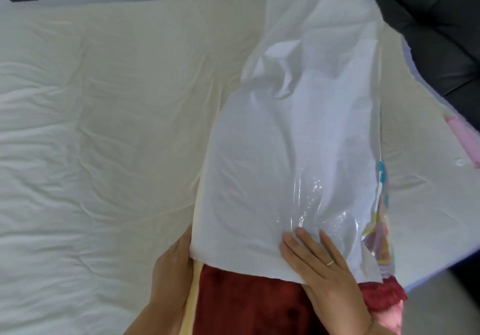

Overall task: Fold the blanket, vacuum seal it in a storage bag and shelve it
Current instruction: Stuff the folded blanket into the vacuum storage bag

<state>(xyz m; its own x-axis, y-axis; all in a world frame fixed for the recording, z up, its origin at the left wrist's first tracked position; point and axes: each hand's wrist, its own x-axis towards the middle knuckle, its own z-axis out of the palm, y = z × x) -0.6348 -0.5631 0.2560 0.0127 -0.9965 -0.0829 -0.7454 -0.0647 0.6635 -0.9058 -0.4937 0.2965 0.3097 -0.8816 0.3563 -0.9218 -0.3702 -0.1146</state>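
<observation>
A large translucent white storage bag (293, 132) stretches up and away from me over the bed, its open mouth near the bottom of the view. A folded dark red blanket (249, 303) with a cream edge sticks out of that mouth towards me. My left hand (171, 269) holds the bag's left edge beside the blanket, its fingers hidden behind the plastic. My right hand (317, 264), with a ring on one finger, lies flat with straight fingers on top of the bag near the mouth. A colourful printed strip runs along the bag's right edge.
A cream, wrinkled bed sheet (104, 127) covers the mattress to the left and behind. A dark grey padded headboard or sofa (441, 36) stands at the top right. A pink item (465, 142) lies at the right edge of the bed.
</observation>
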